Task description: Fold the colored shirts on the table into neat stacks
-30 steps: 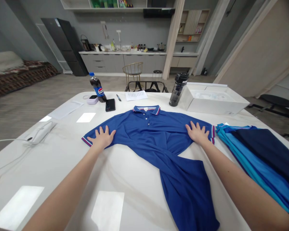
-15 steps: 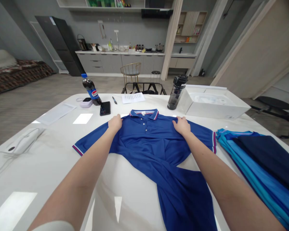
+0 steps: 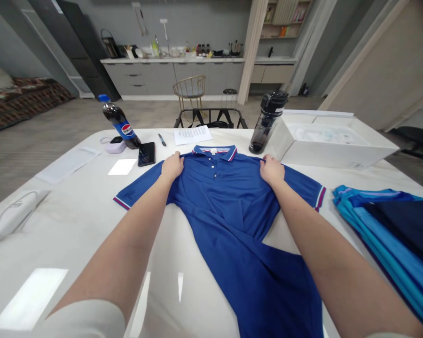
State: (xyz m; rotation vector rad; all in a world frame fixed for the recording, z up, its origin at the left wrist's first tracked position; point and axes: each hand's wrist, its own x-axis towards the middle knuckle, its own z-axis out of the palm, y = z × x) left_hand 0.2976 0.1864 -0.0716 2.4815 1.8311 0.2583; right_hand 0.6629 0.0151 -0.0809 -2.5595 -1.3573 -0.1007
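Observation:
A blue polo shirt [image 3: 225, 192] lies front up on the white table [image 3: 91, 239], collar at the far side. Its lower part is twisted and trails toward the near right, over the table's edge region. My left hand [image 3: 172, 166] is closed on the shoulder at the left, beside the collar. At the opposite shoulder, my right hand [image 3: 272, 170] grips the fabric with fingers curled. Both sleeves spread outward, their cuffs striped in red and white. Parts of the shirt are hidden behind my forearms.
Folded blue clothes [image 3: 384, 234] are stacked at the right. Behind stand a white box [image 3: 338, 152] and a dark water bottle [image 3: 266, 124]. A cola bottle [image 3: 121, 124], phone [image 3: 146, 154], pen [image 3: 162, 139] and printed sheet [image 3: 193, 135] lie farther back; a white power strip [image 3: 16, 213] is left.
Both hands keep their hold on the shoulders and sit slightly farther apart from the cola bottle. The camera view has shifted; the shirt's body looks a little straighter.

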